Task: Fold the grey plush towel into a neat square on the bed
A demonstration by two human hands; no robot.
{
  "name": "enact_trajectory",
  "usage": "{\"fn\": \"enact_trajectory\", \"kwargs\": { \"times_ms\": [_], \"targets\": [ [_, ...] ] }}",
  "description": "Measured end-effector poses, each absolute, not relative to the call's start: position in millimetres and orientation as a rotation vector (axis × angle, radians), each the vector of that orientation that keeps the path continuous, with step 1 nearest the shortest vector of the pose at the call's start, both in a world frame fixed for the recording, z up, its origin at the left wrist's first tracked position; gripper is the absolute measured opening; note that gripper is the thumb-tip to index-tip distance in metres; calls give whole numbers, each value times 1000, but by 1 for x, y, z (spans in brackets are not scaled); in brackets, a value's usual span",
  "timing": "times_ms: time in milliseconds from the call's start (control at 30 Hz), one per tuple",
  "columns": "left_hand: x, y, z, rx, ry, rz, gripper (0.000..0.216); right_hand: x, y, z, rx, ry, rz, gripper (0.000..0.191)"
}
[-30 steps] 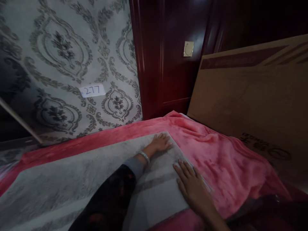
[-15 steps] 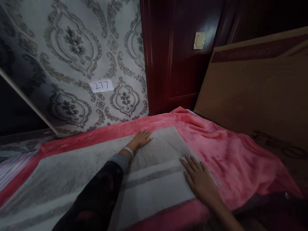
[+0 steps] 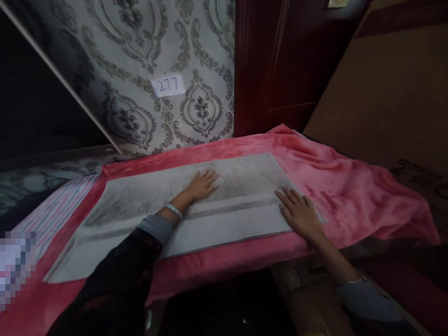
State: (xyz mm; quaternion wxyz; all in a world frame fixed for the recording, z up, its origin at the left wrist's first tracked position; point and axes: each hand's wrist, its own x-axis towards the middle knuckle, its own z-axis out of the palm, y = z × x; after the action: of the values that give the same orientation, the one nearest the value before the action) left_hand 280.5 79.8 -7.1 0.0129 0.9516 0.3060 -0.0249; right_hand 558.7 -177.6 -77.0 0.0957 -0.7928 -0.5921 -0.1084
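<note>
One grey-and-white cloth (image 3: 231, 205) lies flat on a pink blanket (image 3: 336, 186). Left hand (image 3: 202, 185) rests palm-down at its middle, right hand (image 3: 299, 212) by its right edge; both released, fingers extended. Card marked 277 (image 3: 168, 86) noted on the patterned far wall (image 3: 201, 105), left of dark red panelling (image 3: 266, 84)

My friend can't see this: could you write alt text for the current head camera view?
A person's left hand and right hand rest on a gray and white cloth, the right near its right edge. The cloth lies over a pink blanket, beside wallpaper bearing a card marked 277.
</note>
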Motion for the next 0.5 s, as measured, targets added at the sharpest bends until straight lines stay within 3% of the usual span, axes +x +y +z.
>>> {"fn": "enact_trajectory", "kwargs": {
  "times_ms": [133, 333, 500],
  "targets": [
    [214, 88, 9, 2850, 1333, -63, 58, 562, -179, -80, -2331, -1769, -325, 54],
    [97, 29, -5, 2896, 1278, -50, 59, 565, -182, -80, -2317, -1787, -294, 59],
    [10, 16, -25, 2702, 1835, 50, 59, 563, -186, -78, -2304, -1804, -286, 68]
  ]
}}
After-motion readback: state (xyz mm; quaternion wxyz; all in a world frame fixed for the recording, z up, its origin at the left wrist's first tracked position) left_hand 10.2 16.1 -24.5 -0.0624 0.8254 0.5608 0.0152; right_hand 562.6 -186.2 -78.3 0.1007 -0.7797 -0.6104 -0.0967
